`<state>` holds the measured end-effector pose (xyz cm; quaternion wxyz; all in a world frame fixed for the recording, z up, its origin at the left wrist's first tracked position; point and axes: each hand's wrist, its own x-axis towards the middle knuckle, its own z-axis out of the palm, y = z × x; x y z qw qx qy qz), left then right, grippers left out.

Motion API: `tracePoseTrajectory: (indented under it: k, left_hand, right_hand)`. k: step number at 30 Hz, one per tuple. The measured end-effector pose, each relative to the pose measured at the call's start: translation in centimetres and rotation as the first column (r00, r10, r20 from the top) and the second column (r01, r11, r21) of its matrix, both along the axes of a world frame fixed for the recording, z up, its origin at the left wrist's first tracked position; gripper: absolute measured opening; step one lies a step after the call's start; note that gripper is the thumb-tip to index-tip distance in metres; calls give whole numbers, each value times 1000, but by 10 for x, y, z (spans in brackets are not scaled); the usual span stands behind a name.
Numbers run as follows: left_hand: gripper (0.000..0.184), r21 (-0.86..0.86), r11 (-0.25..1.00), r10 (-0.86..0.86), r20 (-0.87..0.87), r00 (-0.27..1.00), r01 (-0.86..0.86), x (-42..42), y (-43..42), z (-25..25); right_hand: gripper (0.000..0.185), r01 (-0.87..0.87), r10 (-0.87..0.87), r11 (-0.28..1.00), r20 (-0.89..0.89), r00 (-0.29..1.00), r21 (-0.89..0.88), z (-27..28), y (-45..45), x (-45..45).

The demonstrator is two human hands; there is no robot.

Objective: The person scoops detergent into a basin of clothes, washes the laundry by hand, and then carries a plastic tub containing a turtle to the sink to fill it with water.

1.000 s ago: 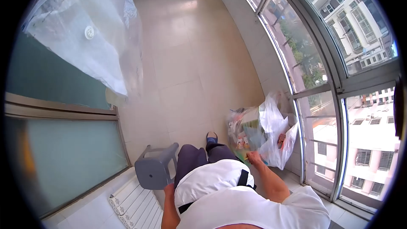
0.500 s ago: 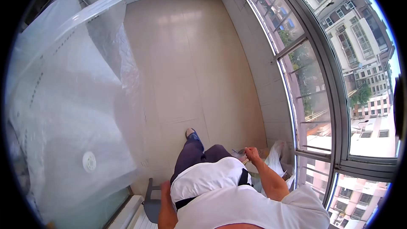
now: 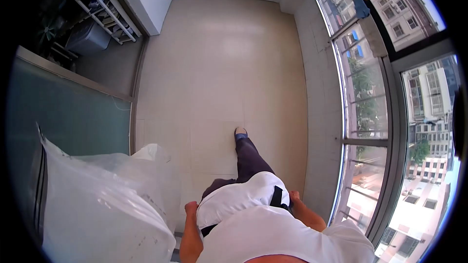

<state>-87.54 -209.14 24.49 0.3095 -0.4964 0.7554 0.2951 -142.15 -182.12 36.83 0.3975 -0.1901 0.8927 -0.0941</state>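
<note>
My left hand (image 3: 191,208) hangs low at my side, its fingers curled in with nothing showing in them. It is nearest to a large clear plastic sheet (image 3: 105,204) at the lower left, apart from it as far as I can see. On the other side, my right hand (image 3: 295,197) is beside my hip, next to a black strap (image 3: 277,196) at my waist. Its fingers look closed, and their inner side is turned away, so anything in them is hidden.
A tiled floor (image 3: 219,68) runs ahead between a white tiled wall with windows (image 3: 365,83) on the right and a green-glass sliding door (image 3: 73,102) on the left. Through the doorway are a shelf rack (image 3: 107,12) and a grey bin (image 3: 88,38).
I have walked forward, and the plastic sheet has slipped back to the lower left. My right hand has dropped from in front of me to my hip. The doorway has come into view.
</note>
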Motion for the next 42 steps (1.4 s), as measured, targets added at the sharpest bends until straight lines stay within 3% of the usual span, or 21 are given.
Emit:
tracePoseTrajectory:
  k: [1, 2, 3, 4, 5, 7, 9, 11, 15, 18, 20, 22, 24, 25, 26, 27, 30, 34, 38, 40, 42]
  left_hand:
    - [15, 16, 950, 311, -111, 944, -311, -2, 9, -14]
    - [14, 49, 810, 576, -251, 778, -584, -7, 14, -22]
    - [14, 104, 697, 709, -250, 660, -709, -21, 11, -11]
    - [14, 129, 631, 772, -210, 600, -765, -38, 5, 3]
    - [13, 143, 574, 816, -182, 549, -806, -55, 2, 16]
    - [13, 150, 477, 877, -143, 459, -866, -90, -8, 41]
    - [13, 156, 375, 925, -126, 358, -914, -127, -29, 56]
    - [13, 162, 297, 952, -124, 279, -941, -158, -54, 60]
    - [13, 170, 245, 964, -151, 221, -954, -194, -133, 41]
    - [13, 155, 264, 946, -234, 224, -952, -199, -212, 16]
    - [14, 101, 354, 894, -330, 304, -930, -194, -268, 1]
    - [14, -129, 554, 669, -519, 532, -822, -181, -327, -12]
    - [14, -271, 566, 551, -578, 602, -779, -170, -378, -18]
    - [11, -164, 482, 664, -573, 480, -861, -164, -406, -17]
    - [12, -67, 372, 759, -552, 345, -926, -158, -435, -15]
    - [21, 136, 153, 881, -467, 72, -979, -144, -470, -17]
    - [39, 259, -60, 932, -332, -147, -964, -105, -566, -29]
    - [34, 197, -73, 939, -316, -134, -978, -75, -667, -42]
    - [28, 163, -85, 886, -440, -149, -983, -63, -734, -66]
    - [8, 147, -193, 873, -426, -239, -970, -75, -755, -46]
    - [20, 161, -352, 767, -516, -383, -922, -86, -777, -30]
  right_hand:
    - [23, -147, 143, 988, -77, 987, -43, -4, -29, -33]
    - [22, -116, 113, 992, -48, 992, -53, -18, -73, -73]
    - [21, -84, 83, 995, -20, 996, -61, -34, -116, -114]
    - [19, 459, -457, 887, 221, 861, 46, -42, -186, -155]
    - [19, 365, -342, 927, 209, 916, -83, -23, -256, -182]
    - [21, 243, -216, 960, 187, 958, -140, -17, -399, -242]
    - [20, 155, -102, 947, 197, 975, -281, 27, -545, -264]
    - [22, 94, 24, 896, 258, 966, -434, 53, -659, -279]
    - [26, 7, 116, 887, 237, 965, -462, 81, -834, -257]
    - [29, -228, 273, 902, 73, 959, -367, 62, -889, -233]
    - [28, -247, 289, 937, 149, 946, -246, 61, -893, -209]
    - [27, -234, 257, 964, 231, 938, -123, 39, -889, -195]
    - [30, -233, 244, 970, 336, 910, -74, 32, -879, -183]
    - [25, -233, 317, 945, 458, 831, -231, 16, -870, -190]
    - [25, -242, 317, 946, 477, 820, -214, 12, -875, -187]
    - [25, -245, 283, 959, 459, 842, -142, 14, -891, -181]
    - [24, -237, 229, 971, 435, 871, -37, 10, -965, -167]
    - [23, -254, 277, 961, 450, 849, -112, -17, -1085, -162]
    - [23, -198, 268, 963, 546, 794, -185, -38, -1268, -134]
    - [30, -380, 387, 919, 413, 825, -103, -22, -1378, -89]
    - [35, -675, 702, 712, 223, 676, -195, -54, -1483, -50]
